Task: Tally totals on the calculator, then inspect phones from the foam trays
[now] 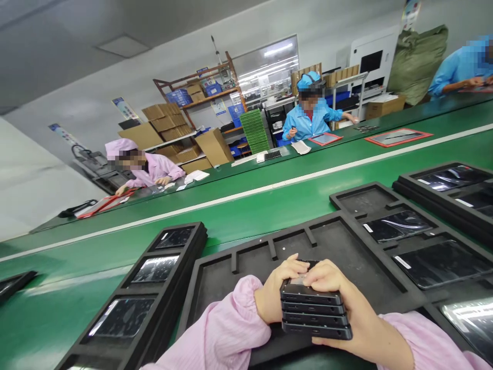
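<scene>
Between my two hands is a stack of several black smartphones point(315, 314), their bottom edges with ports facing me. My left hand point(274, 292) wraps the left side, fingers reaching over the top. From the right, my right hand point(352, 308) grips the stack, its thumb on the uppermost phone and fingers underneath. A pale patch shows on that phone's top face, partly covered by my fingers. Below the stack lies a black foam tray point(339, 246) with wide recesses.
Stacked foam trays holding phones point(125, 318) stand at left. On the right, another foam tray carries dark screens point(442, 264), with a tray stack point(442, 203) behind. A green conveyor belt point(246, 216) crosses beyond. Co-workers in pink point(154, 169) and blue point(308, 121) sit across it.
</scene>
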The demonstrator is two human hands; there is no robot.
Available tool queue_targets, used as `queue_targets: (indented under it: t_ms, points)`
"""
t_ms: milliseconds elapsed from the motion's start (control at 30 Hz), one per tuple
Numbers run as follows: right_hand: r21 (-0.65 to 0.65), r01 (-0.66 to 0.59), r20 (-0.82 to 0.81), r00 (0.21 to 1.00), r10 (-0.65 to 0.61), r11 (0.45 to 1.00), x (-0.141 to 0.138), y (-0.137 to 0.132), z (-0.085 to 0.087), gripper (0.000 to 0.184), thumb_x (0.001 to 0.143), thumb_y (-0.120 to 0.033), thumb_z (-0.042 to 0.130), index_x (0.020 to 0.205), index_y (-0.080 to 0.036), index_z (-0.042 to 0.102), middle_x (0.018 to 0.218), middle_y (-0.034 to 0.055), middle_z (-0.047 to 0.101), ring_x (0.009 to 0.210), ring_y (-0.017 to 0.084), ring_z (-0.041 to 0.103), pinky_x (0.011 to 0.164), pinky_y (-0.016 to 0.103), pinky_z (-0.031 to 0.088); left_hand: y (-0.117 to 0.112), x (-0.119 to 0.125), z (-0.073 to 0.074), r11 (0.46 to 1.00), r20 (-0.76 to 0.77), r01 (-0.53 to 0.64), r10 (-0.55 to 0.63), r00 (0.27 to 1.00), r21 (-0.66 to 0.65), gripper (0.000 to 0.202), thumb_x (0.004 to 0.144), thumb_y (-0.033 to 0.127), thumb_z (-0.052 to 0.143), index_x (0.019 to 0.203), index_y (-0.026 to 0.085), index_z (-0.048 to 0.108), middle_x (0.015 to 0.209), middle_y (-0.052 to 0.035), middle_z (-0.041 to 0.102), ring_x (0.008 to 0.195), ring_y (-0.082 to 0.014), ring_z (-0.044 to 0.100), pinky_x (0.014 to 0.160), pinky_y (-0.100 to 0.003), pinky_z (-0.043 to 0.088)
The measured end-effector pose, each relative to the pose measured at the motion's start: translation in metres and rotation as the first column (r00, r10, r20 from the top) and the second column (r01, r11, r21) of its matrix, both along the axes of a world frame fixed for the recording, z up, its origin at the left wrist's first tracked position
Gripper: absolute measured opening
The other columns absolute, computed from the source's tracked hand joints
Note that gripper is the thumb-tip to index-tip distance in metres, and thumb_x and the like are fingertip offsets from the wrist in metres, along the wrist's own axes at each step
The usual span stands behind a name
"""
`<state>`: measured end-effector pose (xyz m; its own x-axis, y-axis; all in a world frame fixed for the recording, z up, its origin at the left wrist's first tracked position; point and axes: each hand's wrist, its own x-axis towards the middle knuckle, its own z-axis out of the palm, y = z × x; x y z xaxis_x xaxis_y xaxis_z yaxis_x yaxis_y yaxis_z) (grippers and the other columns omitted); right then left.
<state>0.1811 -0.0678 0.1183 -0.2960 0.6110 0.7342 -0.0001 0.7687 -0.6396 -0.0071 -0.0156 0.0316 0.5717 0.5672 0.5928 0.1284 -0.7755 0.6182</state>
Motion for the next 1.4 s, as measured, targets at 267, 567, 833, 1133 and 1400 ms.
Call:
queue_targets:
  t_ms: [267, 567, 833, 1133, 1400]
  points:
    - [0.023, 0.023, 0.013, 1.000, -0.023, 0.999, 0.003, 0.002, 0.002, 0.029, 0.085, -0.042, 0.064, 0.106, -0.026, 0.051, 0.091, 0.0064, 0.062, 0.086, 0.023, 0.061, 0.072, 0.032, 0.055, -0.002, 0.008, 0.028, 0.976, 0.130, 0.078, -0.106, 0.986, 0.204, 0.047, 0.083, 0.049, 0.053, 0.117, 0.024, 0.031, 0.102, -0.0108, 0.062, 0.105, -0.0250, 0.063, 0.099, -0.051, 0.042]
    - [0.037, 0.040, 0.044, 0.998, -0.042, 0.999, 0.002, 0.001, 0.002, 0.027, 0.086, -0.043, 0.063, 0.104, -0.026, 0.052, 0.091, 0.0059, 0.062, 0.085, 0.022, 0.061, 0.072, 0.031, 0.056, 0.003, 0.009, 0.018, 0.960, -0.020, 0.047, -0.043, 0.999, 0.276, 0.072, 0.066, 0.055, 0.070, 0.112, 0.024, 0.024, 0.104, -0.0125, 0.063, 0.103, -0.0265, 0.064, 0.097, -0.051, 0.045]
    - [0.015, 0.044, 0.046, 0.998, -0.045, 0.999, 0.006, -0.001, -0.001, 0.029, 0.084, -0.041, 0.065, 0.106, -0.026, 0.054, 0.090, 0.0072, 0.062, 0.087, 0.026, 0.062, 0.072, 0.036, 0.056, 0.000, 0.011, 0.019, 0.959, 0.008, 0.020, -0.023, 1.000, 0.281, 0.073, 0.067, 0.054, 0.070, 0.115, 0.024, 0.023, 0.103, -0.0123, 0.064, 0.102, -0.0259, 0.064, 0.097, -0.049, 0.045]
    - [0.042, 0.040, 0.048, 0.998, -0.042, 0.998, 0.011, 0.021, -0.036, 0.012, 0.092, -0.036, 0.056, 0.102, -0.034, 0.061, 0.080, 0.0009, 0.066, 0.070, 0.020, 0.065, 0.064, 0.032, 0.054, -0.003, 0.008, 0.021, 0.960, -0.008, 0.050, -0.050, 0.999, 0.275, 0.073, 0.068, 0.051, 0.069, 0.118, 0.026, 0.023, 0.106, -0.0109, 0.063, 0.104, -0.0258, 0.063, 0.102, -0.047, 0.040]
    - [-0.065, 0.075, 0.142, 0.988, -0.065, 0.995, 0.032, 0.025, -0.058, 0.013, 0.091, -0.029, 0.056, 0.096, -0.036, 0.065, 0.077, -0.0006, 0.066, 0.071, 0.022, 0.065, 0.070, 0.037, 0.057, -0.004, 0.006, 0.027, 0.963, -0.015, 0.073, -0.071, 0.997, 0.261, 0.071, 0.072, 0.056, 0.065, 0.122, 0.023, 0.026, 0.106, -0.0121, 0.063, 0.106, -0.0258, 0.062, 0.103, -0.044, 0.040]
